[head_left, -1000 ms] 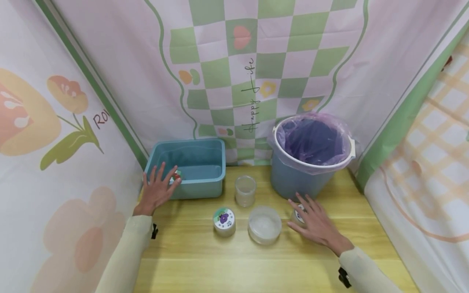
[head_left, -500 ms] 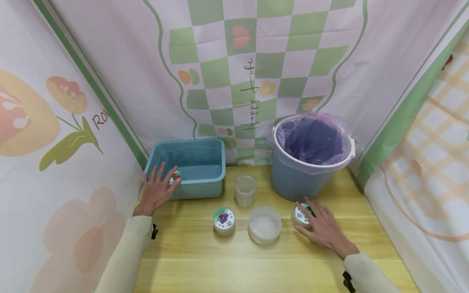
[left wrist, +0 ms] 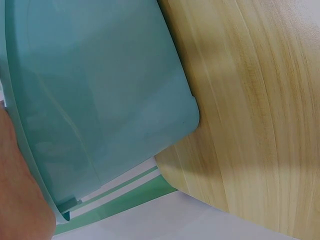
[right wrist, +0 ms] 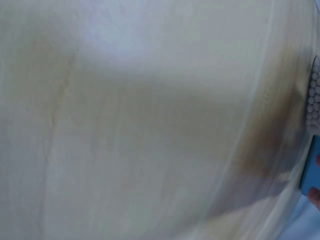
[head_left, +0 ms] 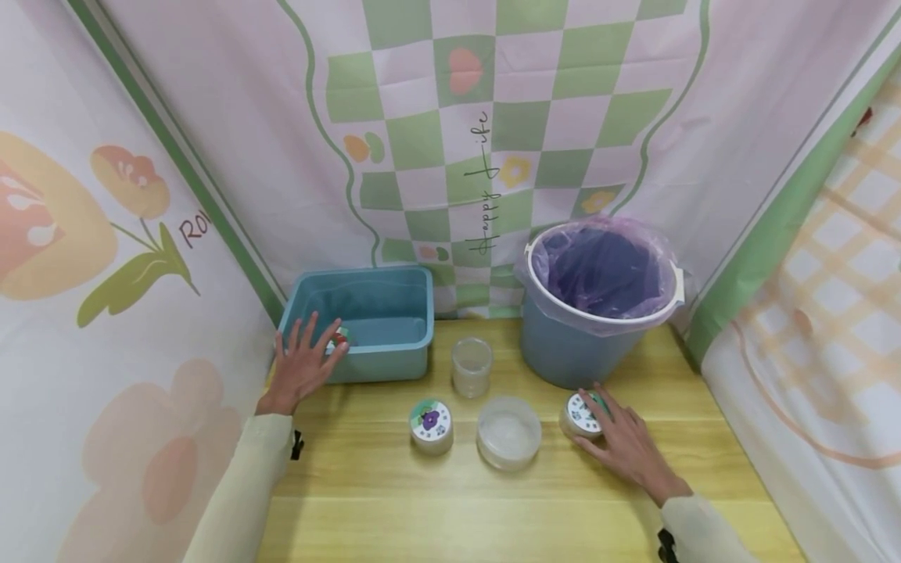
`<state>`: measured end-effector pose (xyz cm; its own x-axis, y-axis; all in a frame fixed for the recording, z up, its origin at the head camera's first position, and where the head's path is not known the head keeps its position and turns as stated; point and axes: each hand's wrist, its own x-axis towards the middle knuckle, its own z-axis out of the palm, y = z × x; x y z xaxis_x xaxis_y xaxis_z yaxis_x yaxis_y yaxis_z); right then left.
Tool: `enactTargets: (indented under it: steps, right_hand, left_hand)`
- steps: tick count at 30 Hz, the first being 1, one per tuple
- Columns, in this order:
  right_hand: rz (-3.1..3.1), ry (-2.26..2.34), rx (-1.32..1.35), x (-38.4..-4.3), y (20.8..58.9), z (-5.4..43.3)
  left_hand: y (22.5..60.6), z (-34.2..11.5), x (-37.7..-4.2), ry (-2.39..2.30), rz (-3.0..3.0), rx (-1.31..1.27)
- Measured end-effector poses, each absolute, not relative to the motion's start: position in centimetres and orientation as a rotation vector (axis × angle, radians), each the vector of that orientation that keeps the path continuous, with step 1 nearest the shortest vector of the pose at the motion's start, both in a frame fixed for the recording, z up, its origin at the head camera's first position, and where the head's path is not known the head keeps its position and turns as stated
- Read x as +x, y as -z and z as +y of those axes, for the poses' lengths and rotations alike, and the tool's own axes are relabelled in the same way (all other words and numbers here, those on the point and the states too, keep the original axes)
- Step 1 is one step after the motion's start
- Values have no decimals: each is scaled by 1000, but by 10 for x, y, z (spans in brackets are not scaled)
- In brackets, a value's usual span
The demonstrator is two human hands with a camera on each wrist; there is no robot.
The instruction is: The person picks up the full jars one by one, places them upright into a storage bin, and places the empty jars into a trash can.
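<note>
My left hand [head_left: 301, 367] spreads its straight fingers across the near left rim of the teal plastic bin [head_left: 383, 363]. Inside, beside the thumb, shows a small round label [head_left: 341, 336] with red and green. On the right, my right hand [head_left: 626, 446] lies over a small lidded jar [head_left: 581, 414] with a white and green label; thumb at its near side, fingertips at the lid's far edge. White beads in a jar [right wrist: 314, 97] show in the right wrist view, with fingertips [right wrist: 314, 196] close by. The left wrist view has the bin's side, the left hand [left wrist: 22, 185] at its rim.
A second lidded jar [head_left: 431, 426] with a purple picture, a clear cup [head_left: 472, 366] and a clear round tub [head_left: 508, 434] stand between the hands on the wooden table [head_left: 493, 516]. A blue bucket [head_left: 573, 348] with a purple liner stands behind; printed cloth [head_left: 549, 117] hangs around.
My right hand has shifted a little to the right and nearer, uncovering more of the jar's lid. The jar stays where it was, and my left hand has not moved.
</note>
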<state>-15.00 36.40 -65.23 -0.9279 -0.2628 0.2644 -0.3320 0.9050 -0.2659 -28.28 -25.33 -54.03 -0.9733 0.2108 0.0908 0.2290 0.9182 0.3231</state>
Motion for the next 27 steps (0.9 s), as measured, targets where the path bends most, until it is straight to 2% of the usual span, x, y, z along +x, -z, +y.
enactTargets:
  steps: [13, 27]
  right_hand:
    - [-2734, -742, 471, -149, 663, 361]
    - [-2596, -651, 544, -149, 644, 352]
  left_hand:
    - [538, -252, -282, 509, -3035, -343]
    - [540, -253, -282, 518, -3013, -339]
